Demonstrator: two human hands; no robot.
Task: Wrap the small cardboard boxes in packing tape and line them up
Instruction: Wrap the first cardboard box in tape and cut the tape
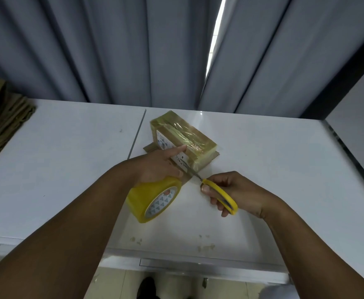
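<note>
A small cardboard box, shiny with yellowish tape and bearing white labels, lies on the white table near the middle. My left hand grips a yellow roll of packing tape and its index finger points onto the box's near side. A strip of tape runs from the roll to the box. My right hand holds yellow-handled scissors, whose blades reach into that strip just in front of the box.
A flat piece of cardboard sticks out from under the box. A stack of flattened brown cardboard sits at the table's far left. Grey curtains hang behind the table. A seam splits the tabletop.
</note>
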